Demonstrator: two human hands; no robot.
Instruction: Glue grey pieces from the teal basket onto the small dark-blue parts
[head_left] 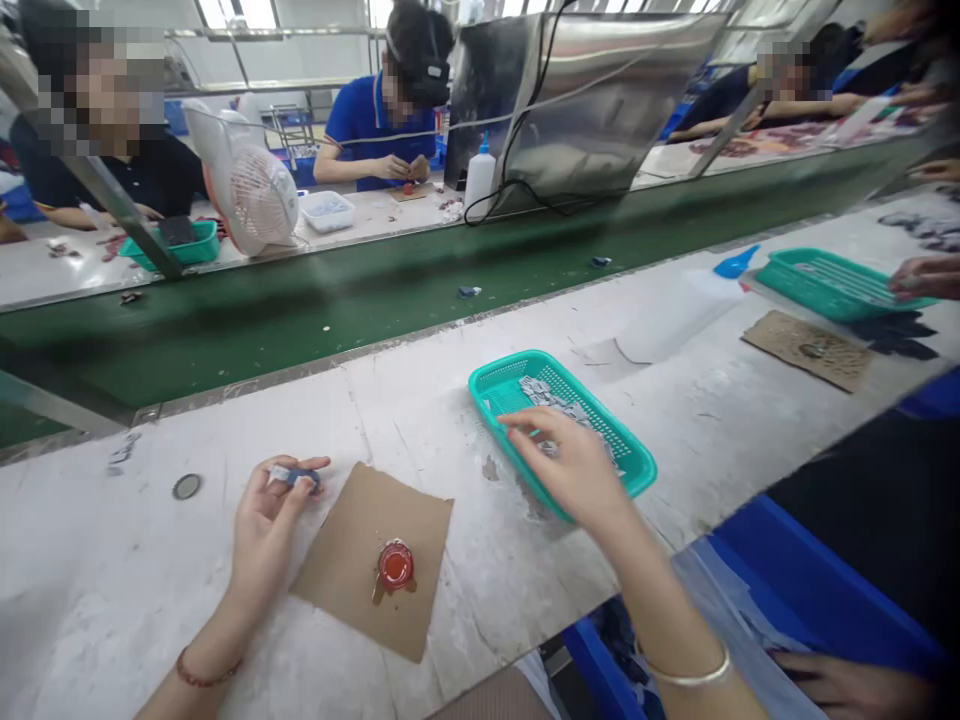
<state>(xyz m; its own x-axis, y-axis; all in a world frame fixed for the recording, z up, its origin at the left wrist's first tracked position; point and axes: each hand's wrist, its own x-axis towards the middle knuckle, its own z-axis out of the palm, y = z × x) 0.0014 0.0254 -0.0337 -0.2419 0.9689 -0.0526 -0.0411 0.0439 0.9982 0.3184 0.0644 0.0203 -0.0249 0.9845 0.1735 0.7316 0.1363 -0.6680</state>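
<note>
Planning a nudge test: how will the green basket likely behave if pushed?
The green basket is probably light and fairly stiff: its walls look like thin, perforated plastic holding their shape. Being low and broad, it would likely slide rather than tip. The small pale pieces inside look loose, so a sharp push may shift them.

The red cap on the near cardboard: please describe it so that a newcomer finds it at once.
On the near white worktop, left of the nearest green basket, lies a brown cardboard sheet. The red cap sits on it, round and glossy, unlike the grey cap lying on the worktop.
</note>
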